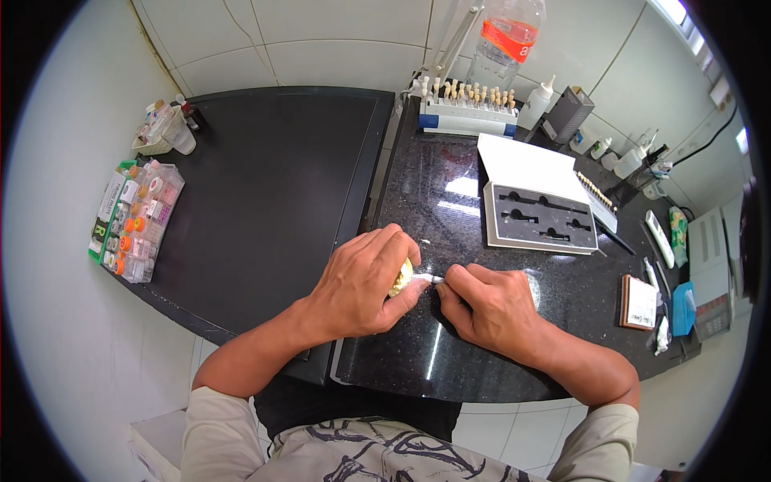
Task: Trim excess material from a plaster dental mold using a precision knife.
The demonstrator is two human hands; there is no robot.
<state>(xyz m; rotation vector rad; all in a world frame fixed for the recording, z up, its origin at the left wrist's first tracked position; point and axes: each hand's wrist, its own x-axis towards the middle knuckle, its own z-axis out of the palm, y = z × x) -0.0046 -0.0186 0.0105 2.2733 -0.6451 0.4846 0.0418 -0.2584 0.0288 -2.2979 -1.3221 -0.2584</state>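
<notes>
- Yellow, shiny and mostly hidden by the hand, a small lump [402, 277] sits in the curled fingers of the left hand [361, 277], over the left part of the black stone table [385, 361]; whether it touches the surface I cannot tell.
- The right hand [498, 305] is just beside it, thumb and forefinger pinched narrow on a thin, pale tool [436, 279] that points left toward the lump; the other fingers are folded in. Whether the tip touches the lump is too small to tell.
- Beyond the right hand lies an open white box [540, 248], its lid tipped back and its dark foam cut with shaped slots.
- Farther back stands a white and blue rack [466, 125] of tooth-coloured tabs, with a clear plastic bottle [499, 64] behind it and a white squeeze bottle [535, 106] to its right.
- Toward the table's right end are a wood-edged pad [639, 302], a blue container [683, 309], a green patterned pouch [679, 237] and a white handheld tool [659, 238].
- On the matt black table [257, 177] at left, a clear case [165, 181] holds small jars, some orange-lidded; a basket [152, 148] and a dark bottle [191, 117] stand behind it.
</notes>
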